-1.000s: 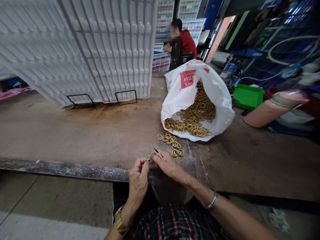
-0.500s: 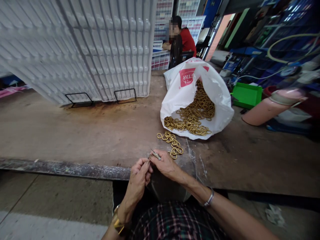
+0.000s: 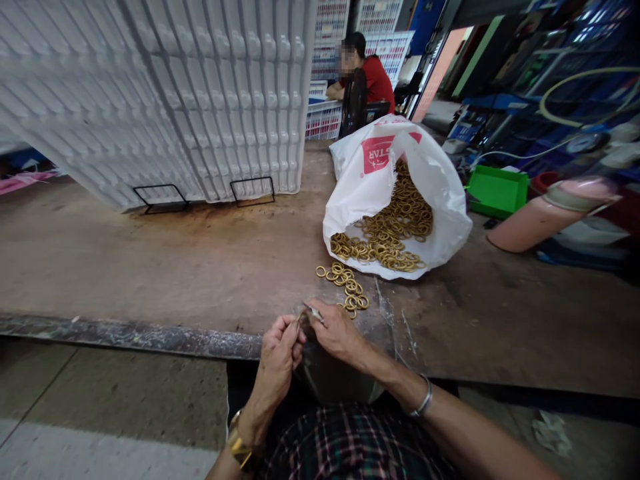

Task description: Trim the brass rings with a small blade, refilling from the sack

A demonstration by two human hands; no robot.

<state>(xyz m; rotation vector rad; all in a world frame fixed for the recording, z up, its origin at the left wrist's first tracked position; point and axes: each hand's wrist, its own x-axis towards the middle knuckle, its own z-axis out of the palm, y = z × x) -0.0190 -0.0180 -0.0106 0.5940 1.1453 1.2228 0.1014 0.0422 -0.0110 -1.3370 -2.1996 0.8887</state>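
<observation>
Pinching a gold ring (image 3: 299, 319)
Grasping it in the left hand (image 3: 277, 351), clasping a small tool (image 3: 315, 312) in the right hand (image 3: 341, 333), near loose rings (image 3: 349, 287).

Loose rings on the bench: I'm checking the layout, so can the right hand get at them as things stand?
Probably yes: the loose rings lie on the bench just beyond the right hand, outside the white bag, with nothing visible between. The small tool in that hand might hinder picking one up.
</observation>
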